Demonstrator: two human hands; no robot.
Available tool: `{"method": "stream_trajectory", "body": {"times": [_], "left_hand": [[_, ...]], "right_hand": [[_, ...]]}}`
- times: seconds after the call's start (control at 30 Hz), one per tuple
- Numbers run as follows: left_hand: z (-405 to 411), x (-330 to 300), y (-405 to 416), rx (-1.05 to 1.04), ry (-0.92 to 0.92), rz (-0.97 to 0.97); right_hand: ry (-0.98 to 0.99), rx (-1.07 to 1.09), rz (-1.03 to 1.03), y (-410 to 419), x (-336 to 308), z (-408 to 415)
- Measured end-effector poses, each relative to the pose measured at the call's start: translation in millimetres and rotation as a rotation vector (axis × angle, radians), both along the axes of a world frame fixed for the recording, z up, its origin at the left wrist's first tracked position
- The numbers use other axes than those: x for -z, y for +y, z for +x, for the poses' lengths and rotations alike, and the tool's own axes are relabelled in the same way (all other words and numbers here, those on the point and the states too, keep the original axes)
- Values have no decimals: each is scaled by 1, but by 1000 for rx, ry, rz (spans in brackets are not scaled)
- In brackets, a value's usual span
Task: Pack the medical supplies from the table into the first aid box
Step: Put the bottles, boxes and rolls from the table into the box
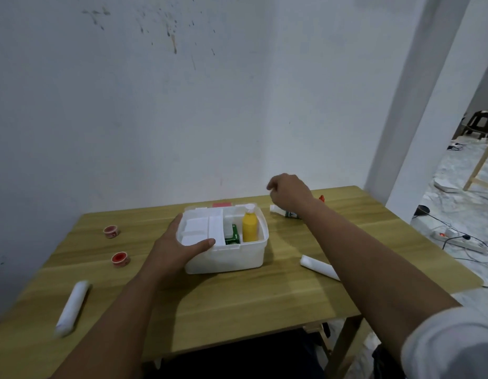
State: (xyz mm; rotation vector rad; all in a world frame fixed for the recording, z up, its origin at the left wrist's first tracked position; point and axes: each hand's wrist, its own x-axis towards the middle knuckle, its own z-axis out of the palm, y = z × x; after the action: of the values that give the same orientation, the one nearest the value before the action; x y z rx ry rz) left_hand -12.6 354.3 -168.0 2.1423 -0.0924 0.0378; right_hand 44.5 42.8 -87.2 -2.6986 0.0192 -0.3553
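The left grip (180, 243) was resting on the near-left corner of the first aid box (226, 255), palm over the rim, thumb stretched out straight along the front edge and the fingers lying flat down the left side, so pretty relaxed, not clamped on anything. The right grip (288, 191) hung in the air over the far right part of the worktop (237, 302), fingers curled in loosely; couldn't tell if there was anything pinched in there, it looked like nothing.

The box sat open around the middle of the worktop, a bit toward the far edge. Inside, a yellow bottle (249, 228) with a white cap stood upright in the right compartment, a small green carton (231, 235) was just left of it, and a white tray insert (201, 229) filled the left half.

Still out on the worktop: a white tube (281, 210) lying just beneath the right wrist near the far edge, a small orange-red thing (321, 198) just behind it, mostly hidden. A white bandage roll (319, 267) lay toward the right edge, another white roll (72, 307) near the front-left corner, and two red tape rolls (111, 231) (120, 259) sat by the left edge, well apart from the box.
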Motion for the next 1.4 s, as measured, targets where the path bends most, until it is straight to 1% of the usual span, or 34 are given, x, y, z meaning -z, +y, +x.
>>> {"method": "stream_trajectory", "body": {"times": [0.07, 0.1, 0.17, 0.23, 0.33, 0.47, 0.53, 0.6, 0.67, 0.7, 0.8, 0.9, 0.93, 1.0, 1.07, 1.13, 1.27, 1.33, 1.4], "left_hand": [[-1, -1, 0, 4, 0, -6], [-2, -2, -1, 4, 0, -9], [-4, -3, -1, 4, -3, -9], [-4, -3, -3, 10, -6, -10], [-4, -3, -4, 10, -12, -16], [-3, -3, -2, 19, -13, -11], [-3, -3, -2, 22, -6, -13], [-2, -3, -1, 21, -6, -8], [-2, -2, 0, 18, -7, -7], [-2, -2, 0, 19, -10, -11], [-3, -3, 0, 22, -19, -31], [-3, -3, -1, 30, -34, -49], [-4, -3, -1, 26, -37, -53], [-4, -3, -3, 21, -48, -56], [-5, -4, -4, 30, -56, -61], [-4, -3, -5, 31, -59, -58], [-3, -3, -6, 25, -63, -57], [-2, -3, -5, 26, -58, -45], [-2, -3, -2, 32, -42, -28]], "right_hand": [[146, 59, -304, -13, 18, 4], [214, 79, -415, -18, 27, 4], [311, 102, -535, -24, 44, 2], [302, 116, -585, -27, 58, 0], [216, 139, -626, -27, 64, 0], [231, 151, -678, -21, 62, -1], [265, 118, -699, -18, 64, -1], [267, 75, -691, -16, 68, 0], [221, 59, -628, -15, 66, 0], [183, 65, -531, -17, 63, 0], [26, 64, -148, -23, 41, 1], [-123, -6, 110, -24, 1, -4], [-143, -39, 186, -23, -15, -7], [-105, -121, 308, -17, -45, -14], [24, -203, 406, -11, -66, -21], [132, -273, 411, -1, -74, -29], [247, -340, 262, 25, -62, -38], [278, -336, 142, 35, -49, -41], [265, -320, -49, 41, -35, -43]]}}
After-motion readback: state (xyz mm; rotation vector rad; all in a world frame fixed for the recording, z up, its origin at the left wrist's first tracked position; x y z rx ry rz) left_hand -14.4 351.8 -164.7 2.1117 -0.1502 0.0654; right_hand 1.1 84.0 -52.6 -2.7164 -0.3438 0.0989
